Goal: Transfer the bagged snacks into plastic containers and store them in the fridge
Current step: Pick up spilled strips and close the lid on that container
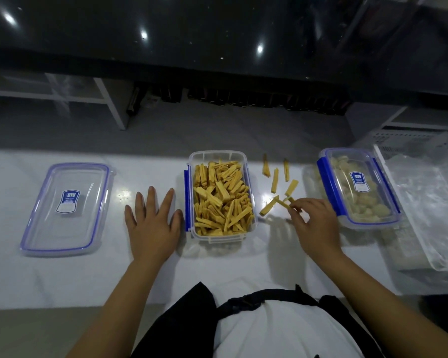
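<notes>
On counter (62, 275): two containers (217, 239) (373, 223), one lid (65, 208), five loose sticks (275, 183).

On the counter (62, 275) before us, a lid (67, 208) lies at the left of the frame. At centre stands an open container (217, 152) filled with sticks (221, 200). Our left hand (153, 223) lies flat on the counter between the two, just beside the container. Loose sticks (274, 179) lie scattered just right of it. Below them our right hand (313, 223) pinches one stick (285, 204). Further right stands a lidded container (323, 182) with snacks inside. Bags (424, 202) lie at the right edge, with a basket (411, 140) behind them.
</notes>
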{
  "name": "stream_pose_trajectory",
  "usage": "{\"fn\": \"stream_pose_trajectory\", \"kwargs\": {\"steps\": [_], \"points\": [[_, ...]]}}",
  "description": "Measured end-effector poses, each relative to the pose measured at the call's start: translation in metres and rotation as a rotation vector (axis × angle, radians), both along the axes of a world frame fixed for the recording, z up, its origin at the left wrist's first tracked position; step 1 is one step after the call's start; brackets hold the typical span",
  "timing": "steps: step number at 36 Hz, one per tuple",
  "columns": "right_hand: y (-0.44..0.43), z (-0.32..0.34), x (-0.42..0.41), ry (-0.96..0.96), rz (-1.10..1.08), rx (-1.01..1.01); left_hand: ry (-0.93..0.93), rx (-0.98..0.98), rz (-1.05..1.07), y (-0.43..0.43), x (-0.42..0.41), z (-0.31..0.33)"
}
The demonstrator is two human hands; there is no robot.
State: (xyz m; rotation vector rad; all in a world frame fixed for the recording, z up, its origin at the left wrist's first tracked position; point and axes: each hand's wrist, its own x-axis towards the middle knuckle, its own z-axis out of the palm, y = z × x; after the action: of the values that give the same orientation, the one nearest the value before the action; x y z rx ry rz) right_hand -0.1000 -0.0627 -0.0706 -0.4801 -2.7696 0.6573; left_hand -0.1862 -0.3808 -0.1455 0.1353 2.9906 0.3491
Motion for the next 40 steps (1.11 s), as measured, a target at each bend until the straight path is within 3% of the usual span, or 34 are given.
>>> {"fn": "stream_pose_trajectory", "kwargs": {"steps": [5,8,17,23,26,33,37,40], "points": [[-0.038,0.042,-0.039,0.190,0.161,-0.020,0.014,-0.003,0.001,-0.001,0.001,0.000],[-0.064,0.050,-0.064,0.203,0.260,-0.008,0.017,-0.003,0.003,0.000,0.001,-0.001],[-0.071,0.028,-0.127,-0.049,0.512,0.161,0.030,0.038,0.009,-0.002,0.001,-0.002],[-0.072,0.028,-0.144,-0.106,0.626,0.167,0.038,0.024,0.017,-0.001,0.000,-0.006],[-0.078,0.031,-0.150,-0.161,0.692,0.077,0.035,0.026,0.019,-0.001,-0.001,-0.007],[-0.044,0.017,-0.120,0.020,0.241,-0.202,0.046,0.036,0.019,-0.003,-0.001,-0.007],[0.005,-0.011,-0.092,-0.312,0.004,-0.150,0.046,0.041,0.021,-0.002,-0.003,-0.008],[0.029,-0.029,-0.084,-0.520,0.023,-0.121,0.036,0.036,0.024,-0.002,-0.003,-0.009]]}}
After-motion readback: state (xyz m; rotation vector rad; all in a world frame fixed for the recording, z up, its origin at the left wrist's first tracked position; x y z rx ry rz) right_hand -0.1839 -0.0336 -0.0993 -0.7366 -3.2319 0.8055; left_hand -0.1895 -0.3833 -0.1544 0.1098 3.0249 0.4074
